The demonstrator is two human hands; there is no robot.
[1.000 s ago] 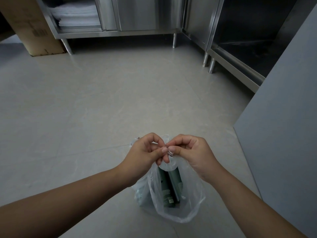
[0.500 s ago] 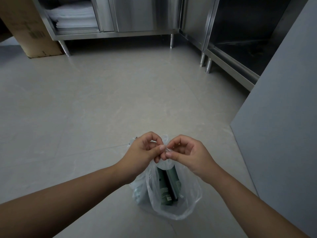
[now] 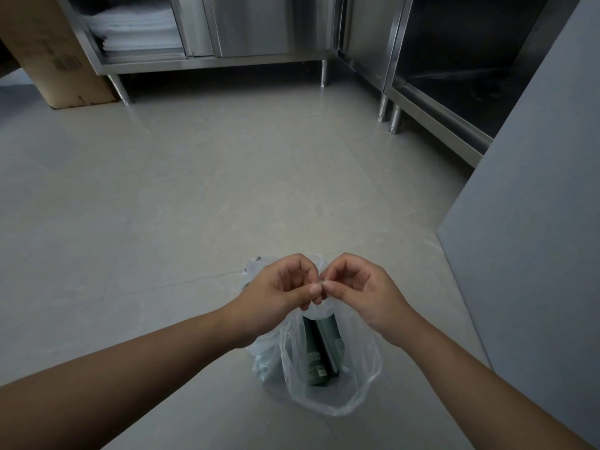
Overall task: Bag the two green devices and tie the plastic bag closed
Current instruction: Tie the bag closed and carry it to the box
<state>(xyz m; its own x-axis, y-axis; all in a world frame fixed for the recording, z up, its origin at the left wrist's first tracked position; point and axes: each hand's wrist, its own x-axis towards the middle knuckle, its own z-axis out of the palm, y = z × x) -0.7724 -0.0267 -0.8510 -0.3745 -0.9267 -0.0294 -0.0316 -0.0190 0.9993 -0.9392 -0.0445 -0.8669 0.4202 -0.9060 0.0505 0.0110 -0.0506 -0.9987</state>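
Two green devices point(image 3: 319, 352) in a plastic bag point(image 3: 365, 371)
Left hand point(image 3: 276, 295) and right hand point(image 3: 360, 292) pinch its top, at twelve o'clock

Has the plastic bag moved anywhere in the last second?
No. The bag keeps its place against the cabinet leg and the grey panel. The left hand and right hand still pinch its top.

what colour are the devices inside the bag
Dark green devices, seen through the clear bag; head view.
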